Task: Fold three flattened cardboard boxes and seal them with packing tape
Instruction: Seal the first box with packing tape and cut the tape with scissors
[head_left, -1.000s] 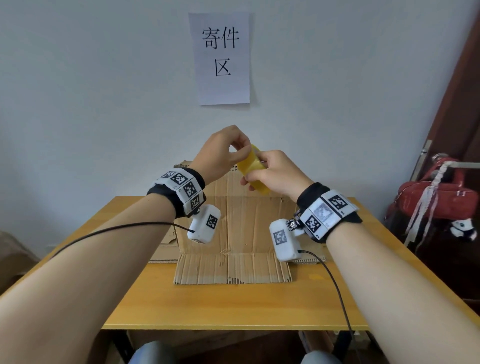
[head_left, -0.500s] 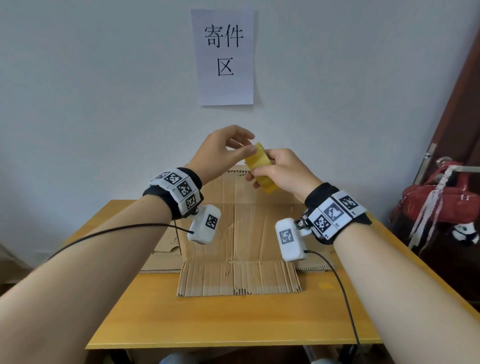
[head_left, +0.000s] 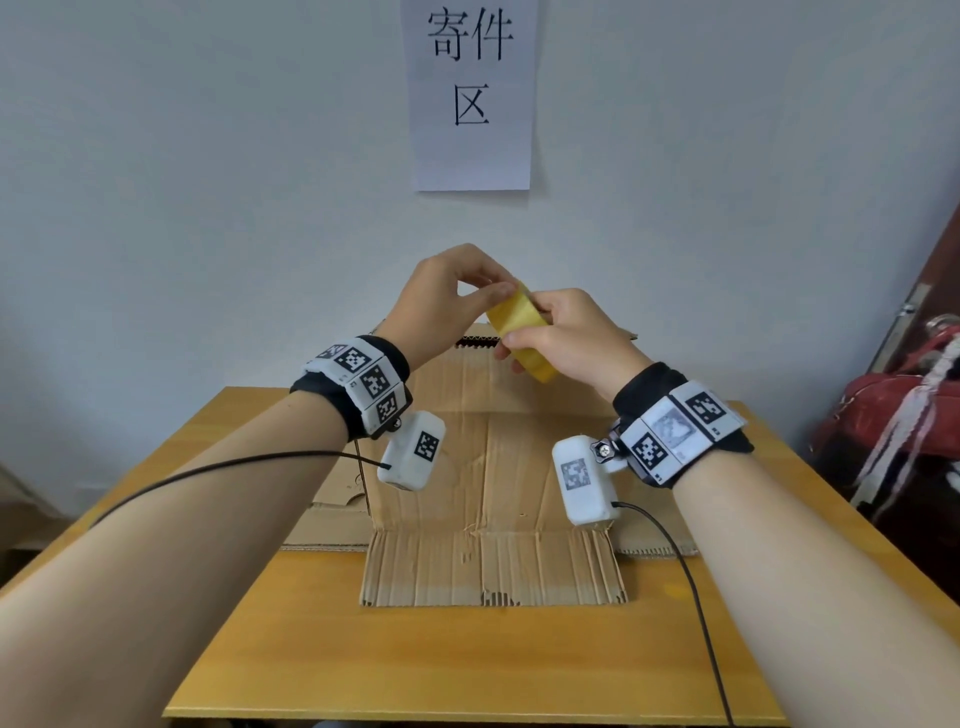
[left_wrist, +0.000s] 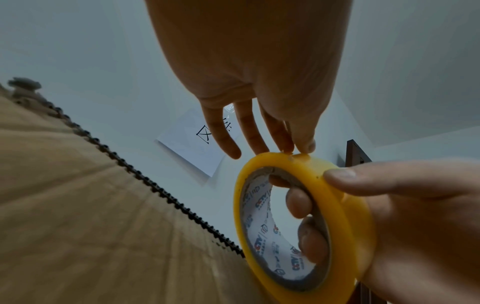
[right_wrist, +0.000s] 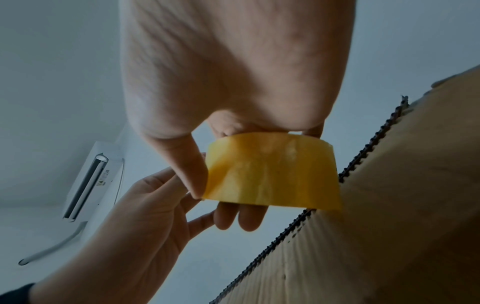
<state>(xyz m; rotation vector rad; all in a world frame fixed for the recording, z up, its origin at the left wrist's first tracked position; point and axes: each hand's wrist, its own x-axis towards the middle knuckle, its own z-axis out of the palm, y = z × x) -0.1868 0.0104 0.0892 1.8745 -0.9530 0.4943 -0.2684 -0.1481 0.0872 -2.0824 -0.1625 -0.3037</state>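
Note:
A yellow packing tape roll (head_left: 519, 332) is held up in the air above the cardboard box (head_left: 493, 467), which lies with its flaps spread on the wooden table (head_left: 467, 665). My right hand (head_left: 540, 340) grips the roll (left_wrist: 340, 216), with fingers through the core and the thumb on its outer face. My left hand (head_left: 498, 288) pinches at the roll's top edge with thumb and fingertips (left_wrist: 298, 147). From the right wrist, the roll (right_wrist: 272, 170) sits under my right palm, with the left hand (right_wrist: 145, 216) behind it. No loose tape end is visible.
More flattened cardboard (head_left: 332, 514) lies under the box at the left. A paper sign (head_left: 470, 93) hangs on the wall behind. A red bag (head_left: 893, 415) stands off the table's right side. Wrist-camera cables trail along both forearms.
Both hands stay at the roll above the box. The left thumb and fingers have shifted along the roll's top edge, and the roll has turned slightly. The head view has tilted down a little.

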